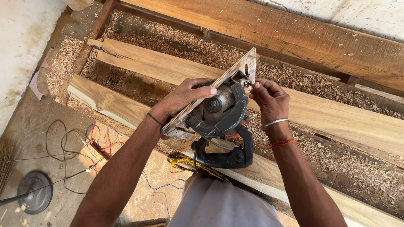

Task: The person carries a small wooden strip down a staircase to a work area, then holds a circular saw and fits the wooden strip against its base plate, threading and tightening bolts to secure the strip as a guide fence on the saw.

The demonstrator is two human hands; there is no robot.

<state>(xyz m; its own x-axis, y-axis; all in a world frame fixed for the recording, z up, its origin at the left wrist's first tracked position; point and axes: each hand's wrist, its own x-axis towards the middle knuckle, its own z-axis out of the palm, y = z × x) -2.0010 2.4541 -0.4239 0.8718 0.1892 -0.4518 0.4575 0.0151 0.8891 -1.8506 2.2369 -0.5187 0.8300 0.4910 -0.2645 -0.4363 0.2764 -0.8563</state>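
- Planks [336, 117]: long pale boards lie side by side across the frame, with wood shavings [294, 77] heaped in the gaps between them.
- Circular saw [219, 113]: held up above the planks, tipped on its side so the blade guard and centre bolt face the camera. The base plate [235, 75] stands on edge along the upper left; the dark handle [229, 157] hangs toward the person's body.
- Step in hand, as judged: an adjustment at the fitting on the upper end of the base plate, not a cut. Turning so small a part calls for a fine fingertip grip while the saw body is kept steady.
- Left hand [185, 98]: wrapped around the base plate's edge, thumb laid across the guard, clamped on the saw and carrying its weight.
- Right hand [269, 98]: wrist bent, fingertips pinched together on the small fitting.
- Floor items: tangled wires [84, 147] and a round metal stand base [35, 191] lie at lower left.
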